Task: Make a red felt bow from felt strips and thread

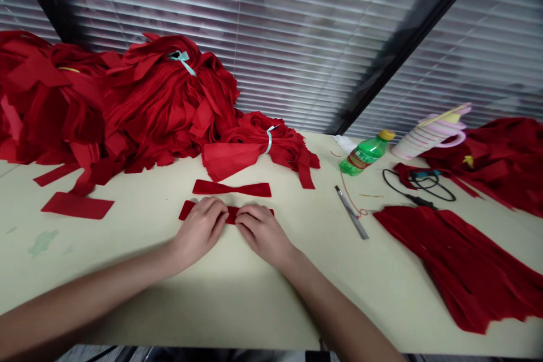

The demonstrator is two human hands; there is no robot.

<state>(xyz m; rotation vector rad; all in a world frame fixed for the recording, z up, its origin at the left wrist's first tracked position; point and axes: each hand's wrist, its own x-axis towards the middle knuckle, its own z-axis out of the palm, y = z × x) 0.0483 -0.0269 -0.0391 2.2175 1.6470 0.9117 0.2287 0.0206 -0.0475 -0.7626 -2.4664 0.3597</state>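
A red fabric strip [232, 215] lies crosswise on the table in front of me. My left hand [202, 227] pinches it left of its middle, and my right hand [261, 231] pinches it just to the right, with a small gap between the two sets of fingertips. The strip's ends show beyond both hands; what lies under the fingers is hidden. Just behind it rests a second red strip [231, 188], narrowed at its middle. Off to the left is a flat red fabric piece [77, 205].
Tied red fabric bundles [165, 96] heap along the back left. Right of my hands lie a grey metal-looking strip [352, 214], a green bottle [365, 154], a black cable [419, 192] and a striped mug [428, 136]. More red fabric [462, 260] spreads at the right.
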